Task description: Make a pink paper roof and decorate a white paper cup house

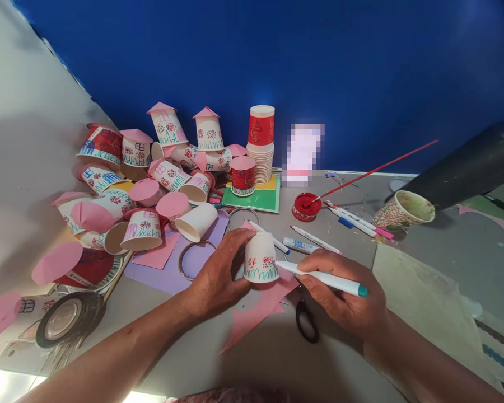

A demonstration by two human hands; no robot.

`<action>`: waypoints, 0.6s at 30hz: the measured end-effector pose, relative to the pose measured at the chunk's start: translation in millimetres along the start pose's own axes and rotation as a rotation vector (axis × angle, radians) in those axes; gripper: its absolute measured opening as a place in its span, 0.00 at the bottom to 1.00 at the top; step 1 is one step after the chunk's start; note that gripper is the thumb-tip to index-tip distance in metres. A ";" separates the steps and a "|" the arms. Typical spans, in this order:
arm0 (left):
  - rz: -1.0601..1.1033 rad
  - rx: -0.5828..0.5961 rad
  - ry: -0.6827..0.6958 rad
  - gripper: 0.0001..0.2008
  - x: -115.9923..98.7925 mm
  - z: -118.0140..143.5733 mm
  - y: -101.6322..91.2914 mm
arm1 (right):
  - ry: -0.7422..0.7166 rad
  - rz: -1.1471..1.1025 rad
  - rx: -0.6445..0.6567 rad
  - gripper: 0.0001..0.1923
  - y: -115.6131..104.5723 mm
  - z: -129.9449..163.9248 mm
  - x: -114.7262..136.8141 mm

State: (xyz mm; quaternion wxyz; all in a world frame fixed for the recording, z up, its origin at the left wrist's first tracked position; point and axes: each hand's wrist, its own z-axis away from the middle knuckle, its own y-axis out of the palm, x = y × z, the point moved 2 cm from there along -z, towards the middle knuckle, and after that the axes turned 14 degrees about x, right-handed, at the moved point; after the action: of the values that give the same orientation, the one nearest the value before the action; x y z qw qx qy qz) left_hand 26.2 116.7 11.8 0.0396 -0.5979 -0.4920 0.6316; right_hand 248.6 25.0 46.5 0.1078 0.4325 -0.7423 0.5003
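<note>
My left hand (219, 274) grips an upside-down white paper cup (260, 258) on the grey table, fingers curled round its left side. Red flowers and green zigzag grass are drawn on the cup. My right hand (340, 291) holds a white marker with a teal end (325, 278), and its tip touches the cup's lower right edge. Pink paper scraps (256, 313) lie under the cup, and black scissors (306, 322) lie partly under my right hand.
A heap of decorated cups with pink roofs (151, 179) fills the left. A stack of cups (260, 145) stands on green card. A red paint lid with a brush (306, 206), several markers (353, 221), a patterned cup (403, 211) and a tape roll (69, 319) lie around.
</note>
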 end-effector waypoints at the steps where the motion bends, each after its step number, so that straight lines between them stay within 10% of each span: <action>1: -0.006 -0.003 0.002 0.39 0.2 0.0 -0.1 | -0.007 -0.001 0.005 0.03 0.5 0.3 0.0; 18: -0.001 -0.005 -0.009 0.38 -0.7 -1.0 -0.3 | -0.015 0.006 0.026 0.03 2.1 -1.0 -2.3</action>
State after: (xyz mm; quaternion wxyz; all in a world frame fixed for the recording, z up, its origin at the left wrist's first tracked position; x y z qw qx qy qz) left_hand 27.0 117.0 12.7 0.0361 -0.5950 -0.4939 0.6330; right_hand 248.1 27.3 44.2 0.0952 0.4355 -0.7379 0.5068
